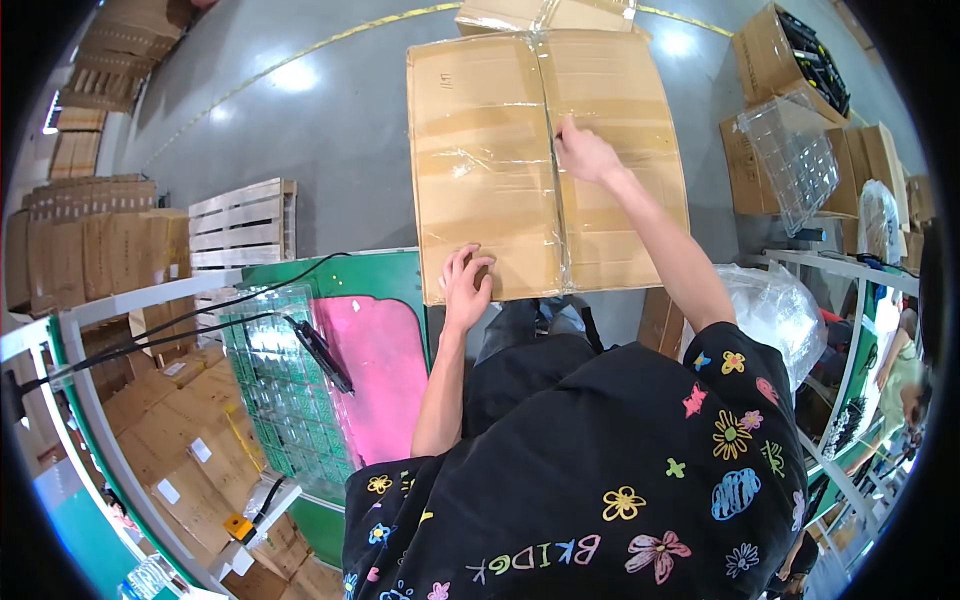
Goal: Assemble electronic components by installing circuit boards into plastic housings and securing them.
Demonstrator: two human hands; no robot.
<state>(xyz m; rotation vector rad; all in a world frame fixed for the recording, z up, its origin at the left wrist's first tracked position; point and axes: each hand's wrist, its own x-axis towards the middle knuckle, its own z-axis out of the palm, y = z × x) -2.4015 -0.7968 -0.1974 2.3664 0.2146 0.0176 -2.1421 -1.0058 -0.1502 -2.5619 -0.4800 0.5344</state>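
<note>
A large brown cardboard box [480, 140] with its top flaps meeting at a middle seam stands in front of me. Strips of clear tape cross the flaps. My right hand [588, 155] is closed at the seam, a little above the middle of the lid. Whatever it may hold is too small to make out. On the near left part of the lid rests my left hand [468, 288], its fingers apart and slightly bent, holding nothing.
To the left, a green workbench [390, 265] carries a pink mat [375, 350], a clear compartment tray [280, 390] and a black corded tool [322, 355]. A wooden pallet [240, 225] and stacked cartons [100, 245] lie beyond. Another box [550, 14] adjoins the far edge; open cartons [765, 65] stand right.
</note>
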